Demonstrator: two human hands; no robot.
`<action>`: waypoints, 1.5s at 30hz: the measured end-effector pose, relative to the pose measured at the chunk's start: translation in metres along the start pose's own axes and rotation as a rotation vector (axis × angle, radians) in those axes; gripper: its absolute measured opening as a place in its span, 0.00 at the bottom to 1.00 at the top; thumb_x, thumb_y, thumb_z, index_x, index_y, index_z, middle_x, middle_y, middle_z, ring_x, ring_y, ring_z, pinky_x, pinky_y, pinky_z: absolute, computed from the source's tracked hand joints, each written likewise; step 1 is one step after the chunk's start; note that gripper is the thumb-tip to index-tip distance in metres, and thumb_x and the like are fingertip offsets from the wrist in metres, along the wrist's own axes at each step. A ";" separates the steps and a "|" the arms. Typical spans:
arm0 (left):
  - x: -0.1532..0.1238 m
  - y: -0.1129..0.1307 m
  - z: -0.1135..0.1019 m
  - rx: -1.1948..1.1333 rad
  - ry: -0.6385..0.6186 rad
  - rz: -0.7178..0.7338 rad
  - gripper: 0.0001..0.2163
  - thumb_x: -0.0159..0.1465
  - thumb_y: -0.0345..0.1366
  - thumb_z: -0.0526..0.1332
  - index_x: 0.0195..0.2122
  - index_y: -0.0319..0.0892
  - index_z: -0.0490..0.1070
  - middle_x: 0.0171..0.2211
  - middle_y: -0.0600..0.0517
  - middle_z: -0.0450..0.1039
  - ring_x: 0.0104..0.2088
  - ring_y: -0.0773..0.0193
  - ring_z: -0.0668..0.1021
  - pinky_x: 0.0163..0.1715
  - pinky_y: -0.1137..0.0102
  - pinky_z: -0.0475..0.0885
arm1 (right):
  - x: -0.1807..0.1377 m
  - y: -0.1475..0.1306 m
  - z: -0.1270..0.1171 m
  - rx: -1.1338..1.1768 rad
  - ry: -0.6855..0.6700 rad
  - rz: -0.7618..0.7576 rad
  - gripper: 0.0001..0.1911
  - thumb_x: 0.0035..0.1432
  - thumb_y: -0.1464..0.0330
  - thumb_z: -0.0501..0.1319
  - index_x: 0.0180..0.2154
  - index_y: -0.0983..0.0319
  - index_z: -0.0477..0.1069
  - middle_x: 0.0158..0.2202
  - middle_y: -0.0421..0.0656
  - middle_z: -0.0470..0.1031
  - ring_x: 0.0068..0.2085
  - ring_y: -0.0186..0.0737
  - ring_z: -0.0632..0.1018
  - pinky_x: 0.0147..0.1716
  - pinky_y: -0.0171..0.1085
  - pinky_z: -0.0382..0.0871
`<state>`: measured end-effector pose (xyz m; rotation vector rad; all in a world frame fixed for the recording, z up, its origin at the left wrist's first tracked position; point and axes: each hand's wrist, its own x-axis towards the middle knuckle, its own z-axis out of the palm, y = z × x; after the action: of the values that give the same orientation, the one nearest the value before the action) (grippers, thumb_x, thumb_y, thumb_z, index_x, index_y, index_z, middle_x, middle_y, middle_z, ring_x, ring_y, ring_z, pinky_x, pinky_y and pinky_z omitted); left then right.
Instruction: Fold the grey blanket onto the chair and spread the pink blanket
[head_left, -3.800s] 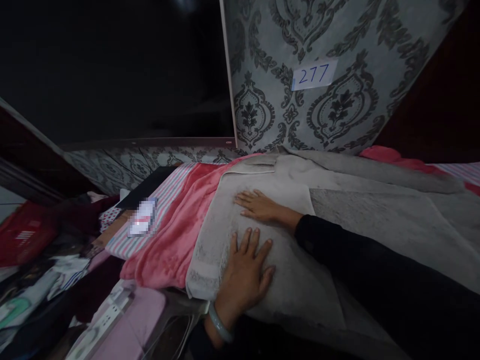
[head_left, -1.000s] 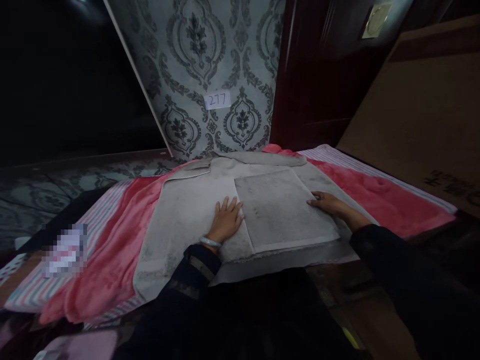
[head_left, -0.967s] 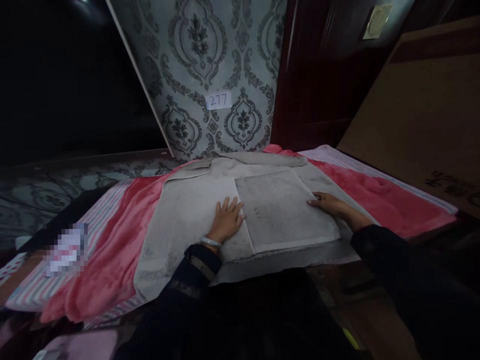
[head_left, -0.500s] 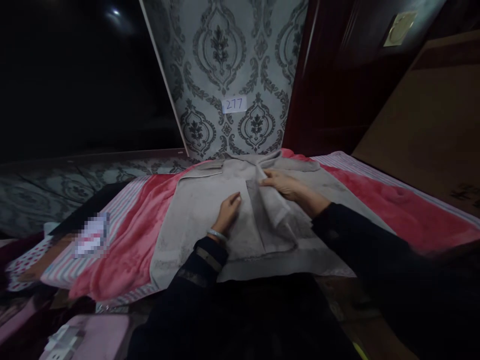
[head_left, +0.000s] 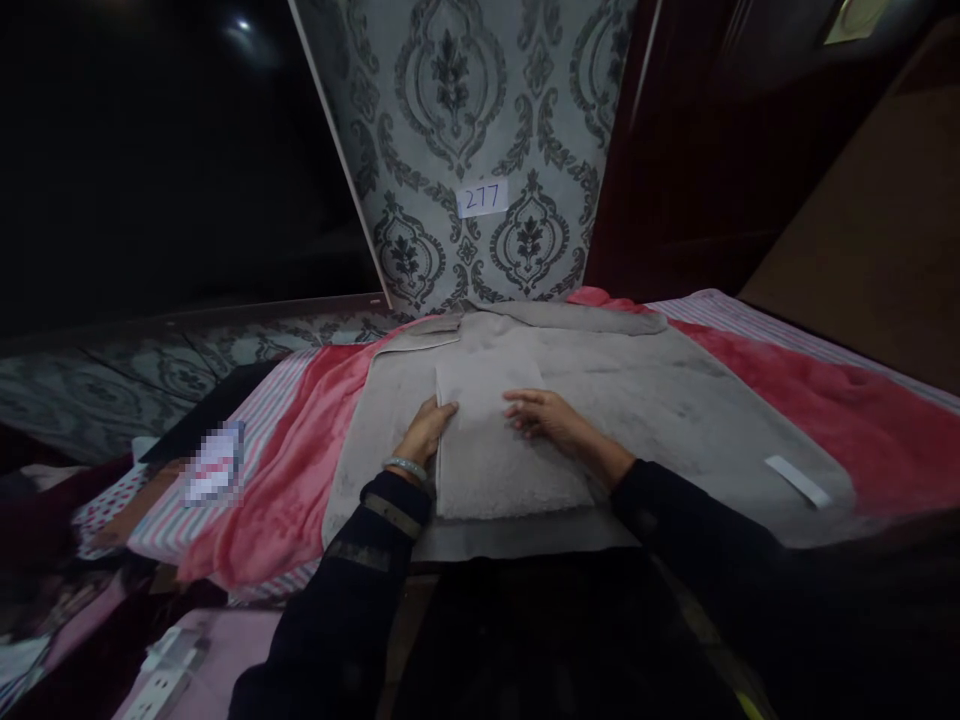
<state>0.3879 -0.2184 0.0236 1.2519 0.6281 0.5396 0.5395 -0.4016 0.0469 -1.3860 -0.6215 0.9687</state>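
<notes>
A light grey folded cloth [head_left: 495, 460], perhaps a towel, lies on a larger grey plush cloth [head_left: 660, 400]. My left hand [head_left: 425, 432], with a bracelet at its wrist, pinches the folded cloth's left edge, the thumb on top. My right hand [head_left: 551, 418] is over the right part of the folded cloth, fingers apart and reaching left. Whether its fingertips touch the fabric I cannot tell.
A pink blanket [head_left: 281, 470] and a striped sheet [head_left: 262, 405] spread beneath the grey cloth. A white strip [head_left: 799, 482] lies on the right. Behind are a dark screen [head_left: 172, 160], a wall label [head_left: 482, 198] and a cardboard box [head_left: 877, 220]. A power strip [head_left: 161, 685] sits lower left.
The light grey flap that my right hand held up now lies flat over to the left. My right hand has let go; my left hand has moved to the fold's left edge. The view shifted slightly.
</notes>
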 end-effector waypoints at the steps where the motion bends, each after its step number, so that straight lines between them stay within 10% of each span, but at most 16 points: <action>1: 0.004 0.001 0.003 0.025 0.028 0.003 0.18 0.46 0.31 0.70 0.40 0.37 0.78 0.31 0.48 0.82 0.33 0.55 0.82 0.35 0.67 0.75 | 0.001 0.003 -0.018 0.025 0.077 -0.030 0.14 0.58 0.72 0.63 0.47 0.63 0.76 0.37 0.46 0.80 0.28 0.32 0.77 0.21 0.28 0.69; 8: 0.019 0.022 -0.003 0.152 0.073 0.096 0.24 0.47 0.30 0.65 0.49 0.39 0.78 0.31 0.51 0.82 0.31 0.58 0.81 0.33 0.69 0.75 | 0.002 0.038 -0.096 0.176 0.408 -0.102 0.11 0.51 0.75 0.63 0.39 0.62 0.76 0.30 0.42 0.77 0.25 0.31 0.75 0.23 0.29 0.71; 13: 0.013 0.024 -0.025 0.178 0.155 -0.007 0.23 0.47 0.30 0.65 0.47 0.37 0.78 0.27 0.50 0.81 0.28 0.56 0.81 0.29 0.68 0.74 | -0.004 0.052 -0.101 0.147 0.345 -0.190 0.13 0.50 0.71 0.65 0.40 0.61 0.75 0.32 0.41 0.77 0.28 0.32 0.75 0.27 0.31 0.73; 21: -0.033 0.020 -0.041 0.185 -0.053 -0.016 0.28 0.44 0.34 0.71 0.49 0.36 0.76 0.37 0.47 0.83 0.36 0.54 0.82 0.39 0.65 0.75 | -0.004 0.055 -0.104 0.025 0.328 -0.208 0.18 0.48 0.62 0.65 0.42 0.60 0.74 0.35 0.42 0.76 0.31 0.34 0.75 0.30 0.34 0.73; 37: -0.064 0.017 -0.039 0.245 -0.052 0.007 0.29 0.45 0.36 0.72 0.51 0.37 0.75 0.39 0.47 0.83 0.41 0.52 0.82 0.42 0.64 0.75 | -0.006 0.055 -0.095 -0.135 0.396 -0.241 0.18 0.48 0.59 0.63 0.41 0.61 0.74 0.35 0.44 0.76 0.32 0.38 0.76 0.36 0.40 0.75; 41: -0.066 0.017 -0.041 0.255 -0.053 0.027 0.29 0.47 0.33 0.69 0.53 0.40 0.75 0.41 0.48 0.83 0.44 0.51 0.81 0.47 0.61 0.76 | -0.012 0.038 -0.064 -0.476 0.360 -0.428 0.25 0.56 0.55 0.61 0.51 0.60 0.75 0.51 0.51 0.77 0.52 0.50 0.76 0.54 0.52 0.71; 45: -0.062 0.012 -0.040 0.391 0.079 0.143 0.27 0.46 0.29 0.65 0.51 0.41 0.77 0.46 0.48 0.82 0.55 0.48 0.77 0.59 0.57 0.69 | -0.029 0.033 -0.012 -1.105 0.067 -0.699 0.38 0.66 0.49 0.52 0.70 0.62 0.57 0.72 0.52 0.55 0.72 0.55 0.55 0.69 0.57 0.51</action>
<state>0.3152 -0.2307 0.0359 1.6592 0.7373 0.6053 0.5288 -0.4354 0.0181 -1.8922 -1.5909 -0.0666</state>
